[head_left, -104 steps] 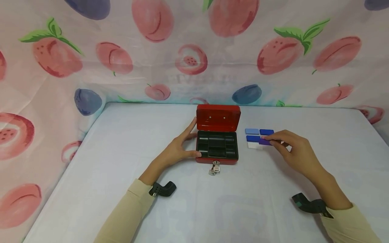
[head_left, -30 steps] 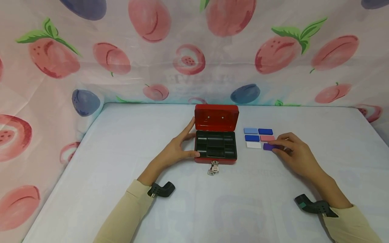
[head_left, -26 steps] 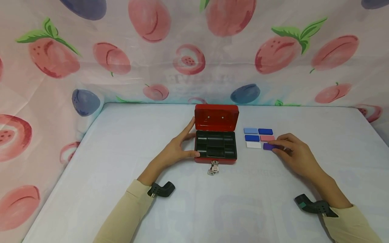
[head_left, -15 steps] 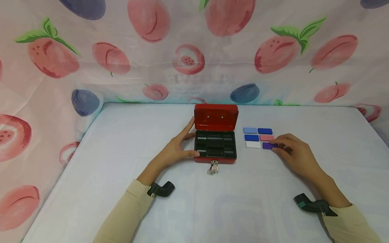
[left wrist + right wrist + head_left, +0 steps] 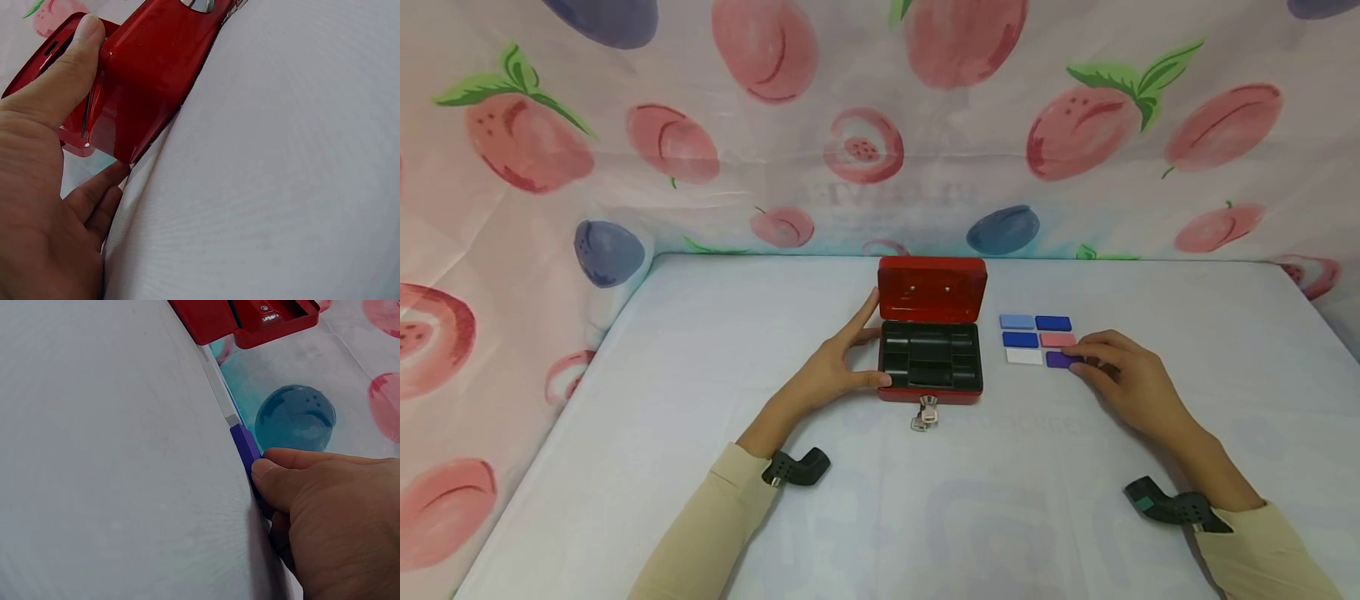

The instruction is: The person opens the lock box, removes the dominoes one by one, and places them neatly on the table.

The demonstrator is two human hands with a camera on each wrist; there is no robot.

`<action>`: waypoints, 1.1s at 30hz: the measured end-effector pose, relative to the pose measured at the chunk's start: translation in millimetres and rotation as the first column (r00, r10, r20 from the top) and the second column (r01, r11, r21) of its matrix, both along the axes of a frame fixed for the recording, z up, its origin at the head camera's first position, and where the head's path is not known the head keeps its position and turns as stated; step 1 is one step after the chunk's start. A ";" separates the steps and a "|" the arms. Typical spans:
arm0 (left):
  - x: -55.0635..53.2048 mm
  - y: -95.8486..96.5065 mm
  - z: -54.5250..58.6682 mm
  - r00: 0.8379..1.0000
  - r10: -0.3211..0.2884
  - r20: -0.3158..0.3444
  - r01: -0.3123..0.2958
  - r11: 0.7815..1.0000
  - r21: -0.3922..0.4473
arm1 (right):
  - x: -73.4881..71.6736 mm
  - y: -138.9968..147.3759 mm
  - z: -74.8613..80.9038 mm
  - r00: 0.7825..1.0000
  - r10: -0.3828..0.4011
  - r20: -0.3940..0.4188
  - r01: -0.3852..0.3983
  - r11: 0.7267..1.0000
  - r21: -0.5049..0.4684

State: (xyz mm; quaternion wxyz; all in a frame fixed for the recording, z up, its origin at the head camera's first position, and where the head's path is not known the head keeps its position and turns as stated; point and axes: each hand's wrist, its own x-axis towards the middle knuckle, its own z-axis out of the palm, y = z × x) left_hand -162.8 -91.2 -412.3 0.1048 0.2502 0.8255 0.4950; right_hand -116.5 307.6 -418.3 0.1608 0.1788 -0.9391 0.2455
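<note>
My left hand (image 5: 827, 371) rests along the left side of a red cash box (image 5: 931, 398) with its lid raised. Its thumb lies on the box's front left rim and the index finger reaches up to the lid; the left wrist view shows the thumb (image 5: 69, 75) over the edge. To the right of the box, my right hand (image 5: 1127, 379) pinches a purple flat rectangular block (image 5: 1059, 360) between thumb and fingers, low at the table surface. The block lies just right of a white block (image 5: 1024, 357) and in front of a pink one (image 5: 1057, 340). The fingers hide its right end.
A light blue block (image 5: 1017, 322) and dark blue blocks (image 5: 1053, 323) lie flat in rows behind. The box has a black compartment tray (image 5: 932, 350), and keys (image 5: 925, 414) hang from its front lock. A fruit-print cloth (image 5: 775, 167) stands behind the white table.
The purple block went from over the pink block to the front row beside the white one, uncovering the pink block. Lately it shifted slightly left. My left hand stays on the box.
</note>
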 end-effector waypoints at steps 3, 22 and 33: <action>0.6 0.3 0.6 1.000 0.005 -0.002 -0.005 1.000 -0.010 | -0.3 -0.4 -0.4 1.000 -0.005 0.008 0.005 1.000 -0.002; 15.3 3.9 30.6 0.999 -0.030 0.013 0.030 0.999 0.017 | -0.9 -0.2 -0.3 1.000 -0.014 -0.012 0.014 1.000 -0.016; 16.0 3.8 30.2 1.000 -0.024 0.014 0.024 1.000 0.009 | -2.0 -0.8 -0.8 1.000 -0.008 -0.014 0.007 0.999 -0.044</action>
